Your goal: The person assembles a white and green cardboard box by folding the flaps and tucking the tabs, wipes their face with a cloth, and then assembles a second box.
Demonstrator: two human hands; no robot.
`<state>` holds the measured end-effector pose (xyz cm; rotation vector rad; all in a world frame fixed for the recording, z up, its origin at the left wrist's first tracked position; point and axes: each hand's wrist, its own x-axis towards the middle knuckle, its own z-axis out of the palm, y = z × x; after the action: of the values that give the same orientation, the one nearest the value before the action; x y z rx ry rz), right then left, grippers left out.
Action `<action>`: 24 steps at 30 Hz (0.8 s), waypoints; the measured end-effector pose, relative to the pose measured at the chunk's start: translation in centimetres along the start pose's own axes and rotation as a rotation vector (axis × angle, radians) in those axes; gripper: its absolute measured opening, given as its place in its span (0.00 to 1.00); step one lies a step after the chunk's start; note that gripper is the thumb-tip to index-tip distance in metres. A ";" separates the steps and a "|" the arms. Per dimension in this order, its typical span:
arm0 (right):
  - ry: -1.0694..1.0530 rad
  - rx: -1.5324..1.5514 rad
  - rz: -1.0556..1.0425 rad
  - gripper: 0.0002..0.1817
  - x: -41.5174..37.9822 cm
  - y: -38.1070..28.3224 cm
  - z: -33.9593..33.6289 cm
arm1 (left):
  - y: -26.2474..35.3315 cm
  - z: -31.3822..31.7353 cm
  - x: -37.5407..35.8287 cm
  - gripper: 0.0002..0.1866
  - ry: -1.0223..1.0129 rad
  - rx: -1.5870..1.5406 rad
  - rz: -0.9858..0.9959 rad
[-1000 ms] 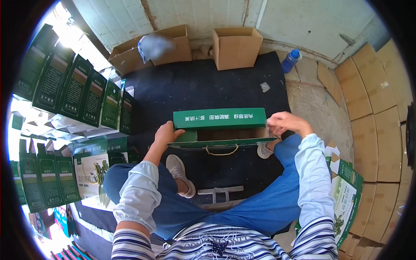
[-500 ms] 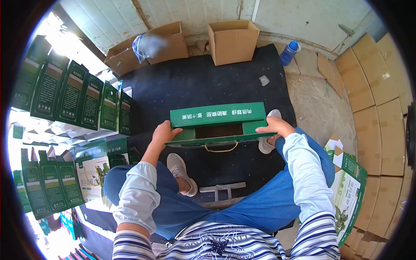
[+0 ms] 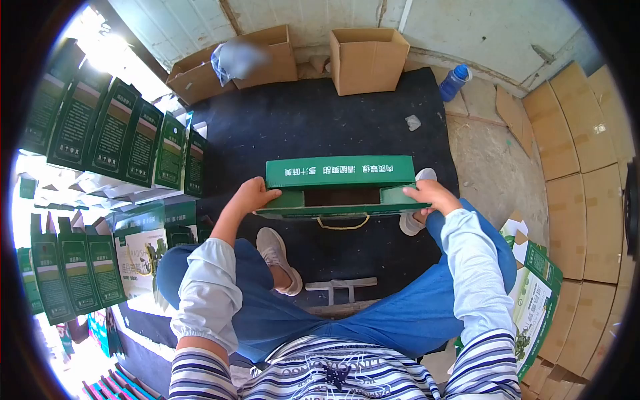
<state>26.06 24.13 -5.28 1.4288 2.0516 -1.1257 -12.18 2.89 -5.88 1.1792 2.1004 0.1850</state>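
Note:
A green cardboard gift box (image 3: 340, 172) with white printed characters on its raised far flap is between my knees, its top partly open and dark inside. A yellowish cord handle (image 3: 343, 224) hangs from its near edge. My left hand (image 3: 257, 196) grips the box's left end, thumb over the folded side flap. At the opposite end, my right hand (image 3: 432, 195) holds the right corner, with its thumb on the other side flap. The box's lower part is hidden from above.
Green printed cartons (image 3: 110, 127) stand in rows at left. Another green carton (image 3: 533, 303) leans at right beside stacked brown boxes (image 3: 567, 193). An open brown box (image 3: 369, 63) and a blue bottle (image 3: 455, 83) are by the wall. Black matting (image 3: 300, 123) covers the floor.
Both hands keep their hold on the box ends. The box's near edge sits slightly higher in view, and the whole scene has shifted a little as the head moved.

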 end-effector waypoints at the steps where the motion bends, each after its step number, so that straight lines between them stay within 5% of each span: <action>1: -0.032 0.058 0.014 0.29 0.0 0.6 -0.2 | -0.5 -0.2 0.0 0.19 -0.015 -0.137 -0.042; 4: -0.107 0.175 0.075 0.30 0.7 2.7 -0.9 | -1.9 -1.0 -0.4 0.11 -0.074 -0.442 -0.135; 8: -0.289 0.298 0.071 0.28 0.7 3.3 -0.9 | -4.7 1.2 -0.3 0.24 -0.214 0.107 0.006; 9: -0.360 0.353 0.071 0.28 0.8 3.7 -0.9 | -2.0 1.4 -1.2 0.31 -0.283 0.144 -0.156; 11: -0.375 0.499 0.058 0.26 0.2 3.8 -1.3 | -7.4 5.8 0.8 0.35 -0.067 0.127 0.350; 12: -0.387 0.571 0.052 0.26 0.0 3.9 -1.2 | -6.2 5.3 0.3 0.35 -0.158 0.035 0.247; 14: -0.331 0.544 0.035 0.25 0.3 4.5 -0.9 | -2.0 3.4 -1.1 0.34 -0.336 -0.148 0.035; 16: -0.214 0.378 -0.031 0.33 0.7 5.6 0.0 | -2.2 3.7 -1.1 0.30 -0.275 -0.247 0.116; 17: 0.010 0.104 -0.045 0.34 1.3 6.1 1.4 | -2.5 3.8 -0.8 0.28 -0.241 -0.273 0.169; 18: 0.068 -0.088 -0.219 0.32 5.1 9.8 3.9 | -3.0 4.0 -0.4 0.26 -0.207 -0.298 0.222; 20: 0.128 -0.144 -0.301 0.28 7.6 11.5 6.1 | -4.7 5.2 1.4 0.23 -0.136 -0.309 0.348; 22: 0.121 0.121 -0.122 0.23 4.3 6.6 5.7 | -4.2 4.9 1.7 0.23 -0.035 -0.332 0.272; 24: 0.135 0.174 -0.201 0.24 4.1 6.3 4.9 | -1.7 3.5 0.9 0.24 0.060 -0.414 0.154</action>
<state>29.57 23.62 -13.51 1.4382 2.2812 -1.3516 -11.42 1.92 -9.74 1.0876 1.8982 0.6987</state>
